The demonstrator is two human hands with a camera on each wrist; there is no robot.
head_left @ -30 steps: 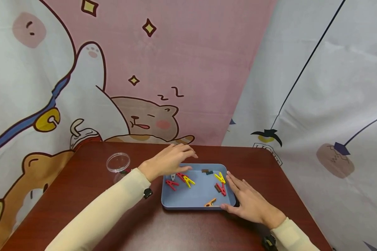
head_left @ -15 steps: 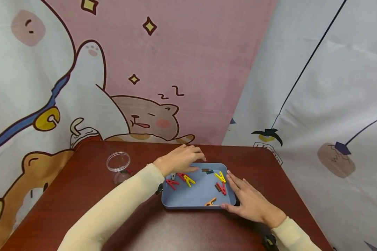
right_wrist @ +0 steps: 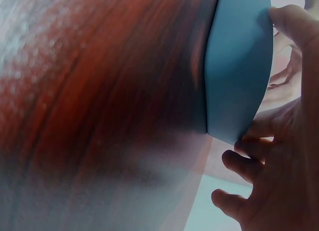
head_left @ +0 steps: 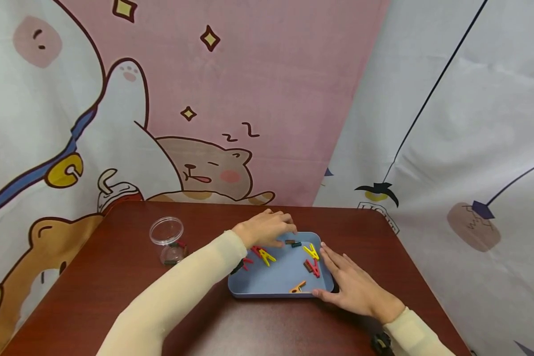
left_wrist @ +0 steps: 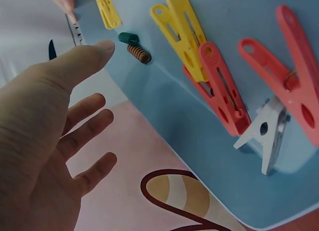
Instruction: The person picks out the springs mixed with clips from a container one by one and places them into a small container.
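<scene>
In the head view my left hand (head_left: 264, 230) reaches over the far left of a blue tray (head_left: 267, 285), close to a small dark green cylinder (head_left: 296, 244) and a brown ridged cylinder (head_left: 289, 242). The left wrist view has the thumb beside the green cylinder (left_wrist: 128, 39), with the fingers apart and nothing in them. My right hand (head_left: 356, 284) rests at the tray's near right corner, thumb on the front rim, extended fingers along the right side. Yellow clothespins (left_wrist: 184, 34), red clothespins (left_wrist: 224, 89) and a grey clothespin (left_wrist: 265, 132) lie in the tray.
A clear plastic jar (head_left: 163, 242) with small red and green pieces in it stands left of the tray on the brown table (head_left: 115, 277). An orange clothespin (head_left: 297, 287) lies by the tray's front rim. A cartoon-printed cloth (head_left: 258, 74) hangs behind the table.
My left hand has moved to the right over the tray's far side, towards the two small cylinders; its arm now hides the grey clothespin in the head view. My right hand stays put.
</scene>
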